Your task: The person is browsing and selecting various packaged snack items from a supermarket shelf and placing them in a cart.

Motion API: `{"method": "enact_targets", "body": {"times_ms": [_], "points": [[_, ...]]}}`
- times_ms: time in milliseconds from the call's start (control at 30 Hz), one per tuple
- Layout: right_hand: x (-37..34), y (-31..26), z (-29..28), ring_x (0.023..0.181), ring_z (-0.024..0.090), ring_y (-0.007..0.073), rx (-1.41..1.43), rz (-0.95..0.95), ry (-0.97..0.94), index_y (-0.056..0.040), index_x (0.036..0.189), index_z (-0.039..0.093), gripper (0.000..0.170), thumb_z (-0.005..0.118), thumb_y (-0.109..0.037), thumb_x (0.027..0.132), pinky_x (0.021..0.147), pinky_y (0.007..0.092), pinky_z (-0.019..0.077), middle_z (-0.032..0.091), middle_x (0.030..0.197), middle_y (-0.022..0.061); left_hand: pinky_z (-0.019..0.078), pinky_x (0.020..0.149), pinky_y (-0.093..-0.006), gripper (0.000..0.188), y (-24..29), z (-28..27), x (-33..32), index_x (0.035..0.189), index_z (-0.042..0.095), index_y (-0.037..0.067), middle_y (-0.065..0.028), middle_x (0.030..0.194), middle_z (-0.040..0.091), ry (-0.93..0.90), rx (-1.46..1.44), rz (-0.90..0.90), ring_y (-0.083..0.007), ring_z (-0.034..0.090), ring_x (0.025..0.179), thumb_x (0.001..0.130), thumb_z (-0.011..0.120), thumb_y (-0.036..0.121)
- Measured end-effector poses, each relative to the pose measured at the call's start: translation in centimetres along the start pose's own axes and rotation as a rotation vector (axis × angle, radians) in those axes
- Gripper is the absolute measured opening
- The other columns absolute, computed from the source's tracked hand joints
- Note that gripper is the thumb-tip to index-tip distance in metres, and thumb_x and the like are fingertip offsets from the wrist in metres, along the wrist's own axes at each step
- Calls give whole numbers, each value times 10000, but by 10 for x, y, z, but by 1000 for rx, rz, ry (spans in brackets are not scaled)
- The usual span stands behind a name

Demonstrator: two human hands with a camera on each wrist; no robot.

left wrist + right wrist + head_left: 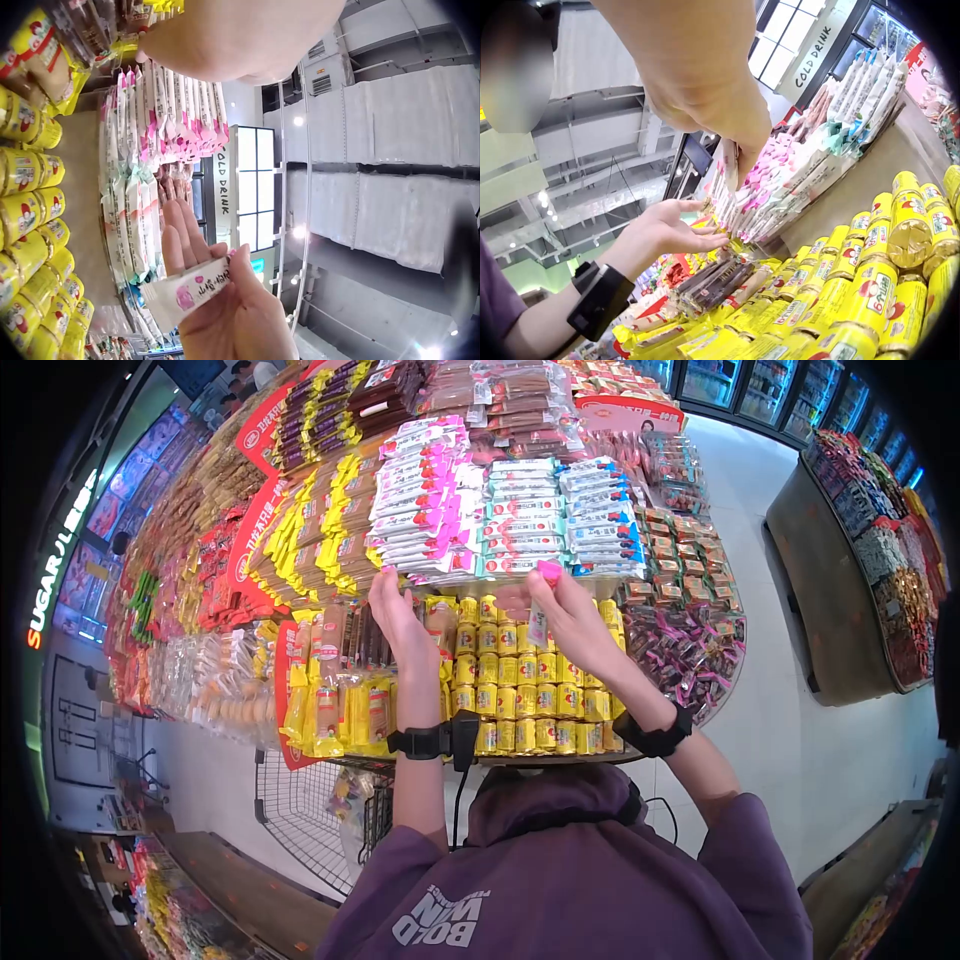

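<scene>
My right hand (578, 622) pinches a small white packet (191, 293) with pink print between thumb and fingers, above the rows of yellow cans (510, 670). In the left wrist view the right hand (241, 319) has its palm turned up behind the packet. My left hand (402, 628) is raised with fingers extended, near the lower edge of the pink-and-white packets (425, 495). The right wrist view shows the left hand (667, 229) palm up and empty. Green-and-white packets (522, 520) and blue-and-white ones (602, 510) lie alongside the pink ones.
Yellow-wrapped snacks (340, 715) lie at the display's front left, and purple-wrapped sweets (690, 655) at its right. A wire cart (300, 810) stands below the left side. Another display bin (840, 580) stands across the aisle.
</scene>
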State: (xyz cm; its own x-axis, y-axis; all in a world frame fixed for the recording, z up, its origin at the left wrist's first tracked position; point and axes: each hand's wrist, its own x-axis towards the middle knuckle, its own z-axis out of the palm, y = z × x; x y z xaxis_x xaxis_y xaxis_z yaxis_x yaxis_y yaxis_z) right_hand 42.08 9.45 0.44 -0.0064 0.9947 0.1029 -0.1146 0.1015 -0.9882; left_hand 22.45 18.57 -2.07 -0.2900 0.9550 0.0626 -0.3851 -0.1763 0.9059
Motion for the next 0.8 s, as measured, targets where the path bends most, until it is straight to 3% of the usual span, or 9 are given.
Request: {"method": "enact_targets", "body": {"times_ms": [133, 233, 367, 467, 567, 667, 767, 800], "points": [[26, 9, 12, 1154, 643, 291, -135, -15, 13, 86, 1217, 462, 438, 423, -325, 1070, 913, 382, 570, 636, 1204, 221, 304, 1153, -425, 606, -2, 11, -1, 1431, 326, -64, -154, 1416, 440, 95, 14, -29, -242, 392, 1368, 962, 617, 185], [34, 5, 24, 1169, 637, 242, -74, 72, -74, 42, 1282, 458, 483, 375, -388, 1077, 871, 345, 571, 643, 1254, 167, 393, 1097, -403, 598, -12, 8, 11, 1423, 319, -71, -153, 1366, 487, 147, -41, -39, -231, 467, 1298, 944, 627, 112], [56, 24, 36, 1159, 642, 262, -1, 11, -195, 58, 1285, 448, 454, 402, -342, 1076, 871, 358, 577, 627, 1252, 213, 469, 1032, -371, 579, -13, 9, 11, 1405, 320, -79, -155, 1322, 526, 133, -68, -5, -224, 539, 1209, 922, 625, 18], [68, 25, 42, 1162, 640, 265, -70, 32, -225, 66, 1282, 446, 432, 409, -313, 1077, 902, 357, 570, 624, 1255, 214, 423, 1088, -361, 602, -15, 13, 4, 1396, 313, -64, -199, 1404, 424, 125, -70, 38, -265, 484, 1266, 902, 654, -20], [77, 36, 43, 1092, 674, 292, -22, -64, -161, 124, 1227, 452, 490, 470, -333, 1052, 881, 378, 588, 642, 1172, 249, 427, 1077, -366, 613, -34, 10, 12, 1365, 338, -56, -201, 1396, 428, 103, -83, 137, -265, 484, 1264, 863, 689, -51], [79, 40, 40, 1143, 651, 264, 9, -6, -144, 65, 1188, 499, 424, 432, -337, 1069, 909, 353, 566, 624, 1254, 211, 429, 1067, -369, 626, -33, 14, 8, 1349, 359, -51, -203, 1368, 462, 137, -47, 166, -264, 490, 1257, 843, 727, -25], [72, 36, 36, 1019, 700, 239, -20, -26, -137, 63, 1144, 510, 434, 447, -358, 1062, 796, 329, 581, 662, 1185, 190, 439, 1049, -370, 634, -31, 10, 8, 1357, 380, -63, -213, 1348, 490, 106, 13, 179, -262, 505, 1234, 843, 745, 7], [71, 34, 35, 947, 704, 282, -102, -52, -89, 81, 1138, 503, 426, 469, -335, 1052, 769, 359, 572, 670, 1073, 220, 443, 1042, -370, 636, -30, 9, 9, 1359, 389, -68, -216, 1340, 500, 86, 34, 182, -261, 512, 1224, 843, 751, 17]]}}
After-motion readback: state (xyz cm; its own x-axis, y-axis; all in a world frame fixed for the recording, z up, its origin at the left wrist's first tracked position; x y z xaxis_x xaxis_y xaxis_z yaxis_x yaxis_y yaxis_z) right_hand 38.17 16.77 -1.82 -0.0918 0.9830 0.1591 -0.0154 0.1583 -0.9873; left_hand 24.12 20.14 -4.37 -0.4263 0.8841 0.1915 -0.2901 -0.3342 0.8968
